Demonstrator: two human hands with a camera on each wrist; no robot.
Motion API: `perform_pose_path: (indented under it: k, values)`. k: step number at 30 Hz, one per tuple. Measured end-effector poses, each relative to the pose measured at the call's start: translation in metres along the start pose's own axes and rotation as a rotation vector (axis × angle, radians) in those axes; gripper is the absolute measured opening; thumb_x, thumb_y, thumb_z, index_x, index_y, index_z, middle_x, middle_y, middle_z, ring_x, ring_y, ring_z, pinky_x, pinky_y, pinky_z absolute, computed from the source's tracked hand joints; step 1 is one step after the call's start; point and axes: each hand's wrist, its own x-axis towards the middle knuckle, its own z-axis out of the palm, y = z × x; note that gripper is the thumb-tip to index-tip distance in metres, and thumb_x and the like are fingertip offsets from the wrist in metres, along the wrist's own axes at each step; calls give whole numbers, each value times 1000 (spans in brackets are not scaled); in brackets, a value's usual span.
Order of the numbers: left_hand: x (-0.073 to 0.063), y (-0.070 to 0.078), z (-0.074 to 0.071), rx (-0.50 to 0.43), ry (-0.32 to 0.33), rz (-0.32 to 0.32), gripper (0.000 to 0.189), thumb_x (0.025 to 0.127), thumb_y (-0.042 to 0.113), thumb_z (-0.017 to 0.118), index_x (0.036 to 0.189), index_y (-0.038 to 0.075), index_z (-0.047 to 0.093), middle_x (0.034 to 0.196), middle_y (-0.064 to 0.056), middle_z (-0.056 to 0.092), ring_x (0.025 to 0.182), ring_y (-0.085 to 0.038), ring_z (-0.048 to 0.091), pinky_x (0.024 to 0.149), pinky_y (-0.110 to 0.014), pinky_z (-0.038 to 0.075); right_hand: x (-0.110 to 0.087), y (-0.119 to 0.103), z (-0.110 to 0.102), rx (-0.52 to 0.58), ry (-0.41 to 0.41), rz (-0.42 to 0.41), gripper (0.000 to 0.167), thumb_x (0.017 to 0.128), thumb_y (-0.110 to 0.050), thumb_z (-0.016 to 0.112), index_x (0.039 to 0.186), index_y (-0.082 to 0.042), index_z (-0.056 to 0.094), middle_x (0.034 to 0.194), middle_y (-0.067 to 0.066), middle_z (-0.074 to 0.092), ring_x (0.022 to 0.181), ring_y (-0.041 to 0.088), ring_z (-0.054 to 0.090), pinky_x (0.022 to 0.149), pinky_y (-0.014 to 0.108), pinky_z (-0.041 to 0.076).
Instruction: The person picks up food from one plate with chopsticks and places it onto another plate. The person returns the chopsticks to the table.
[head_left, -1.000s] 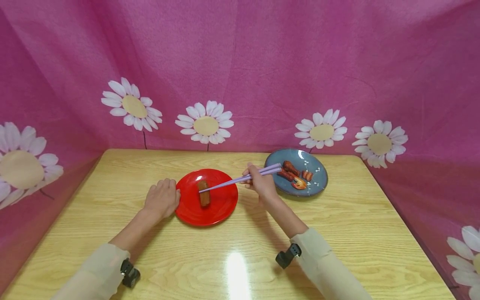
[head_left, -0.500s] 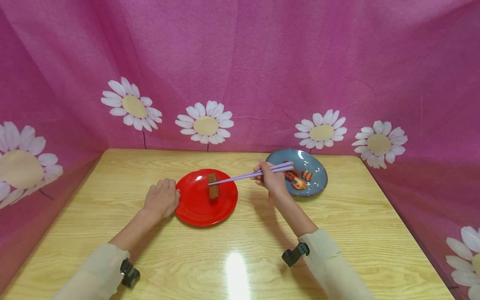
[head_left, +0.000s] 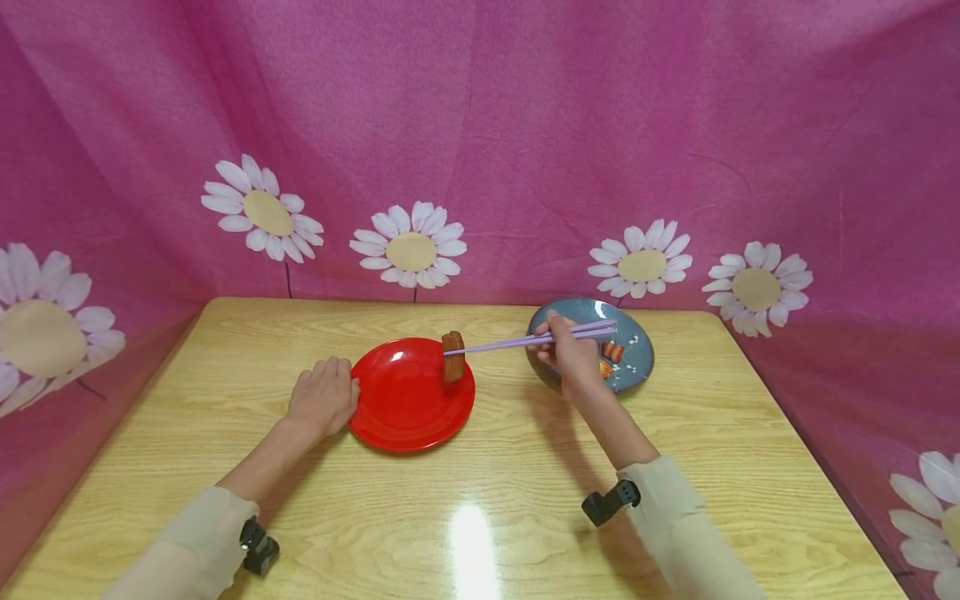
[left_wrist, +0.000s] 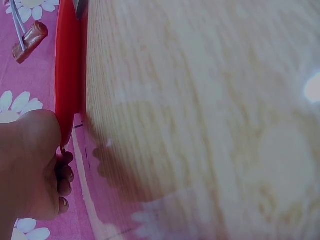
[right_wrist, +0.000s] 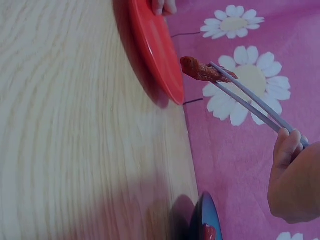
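A pair of lilac chopsticks is in my right hand, which holds them near the thick ends. Between their tips hangs a brown piece of meat, lifted above the right side of the red plate. In the right wrist view the meat is clearly pinched and off the plate. My left hand grips the left rim of that plate, and the left wrist view shows its curled fingers at the edge. My right hand partly covers the blue-grey plate.
On the blue-grey plate lie a small striped meat piece and a partly hidden orange piece. Wooden tabletop surrounds both plates. A pink cloth with daisies stands behind and at the sides.
The right hand has moved right with the chopsticks, carrying the meat up from the red plate's middle to above its right side. The left hand stays at the rim.
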Motion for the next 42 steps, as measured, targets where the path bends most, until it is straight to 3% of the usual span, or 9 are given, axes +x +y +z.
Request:
perform_pose_path:
  k: [5, 16, 25, 36, 42]
  values:
    - [0, 0, 1, 2, -5, -3, 19, 99, 17, 51, 93, -1, 47, 80, -9, 42, 82, -30, 47, 68, -38, 37, 2, -5, -11, -2, 18, -2, 36, 105, -23, 48, 75, -8, 62, 61, 1, 59, 56, 6, 58, 54, 15, 46]
    - [1, -1, 2, -6, -9, 0, 19, 99, 17, 50, 94, -1, 47, 81, -10, 43, 82, -31, 48, 68, -39, 38, 7, -13, -36, -42, 49, 34, 38, 106, -27, 46, 77, -8, 61, 61, 1, 61, 60, 7, 66, 57, 15, 49]
    - [0, -1, 1, 13, -17, -2, 21, 99, 18, 50, 95, -2, 47, 81, -10, 43, 84, -32, 48, 69, -40, 38, 10, -24, -57, 50, 104, 30, 35, 105, -22, 49, 77, -7, 64, 61, 2, 63, 56, 7, 64, 54, 16, 50]
    - [1, 0, 0, 1, -25, -13, 20, 99, 17, 50, 95, -2, 47, 82, -10, 44, 83, -30, 48, 69, -40, 39, 15, -32, -78, 86, 177, 36, 39, 105, -25, 50, 72, -10, 64, 58, 4, 63, 51, 6, 61, 46, 17, 46]
    - [2, -1, 1, 8, -22, -11, 20, 99, 18, 51, 95, -1, 47, 81, -10, 44, 82, -30, 48, 68, -39, 38, 17, -37, -90, 121, 208, 35, 41, 105, -24, 51, 70, -9, 65, 59, 2, 62, 54, 7, 64, 50, 16, 48]
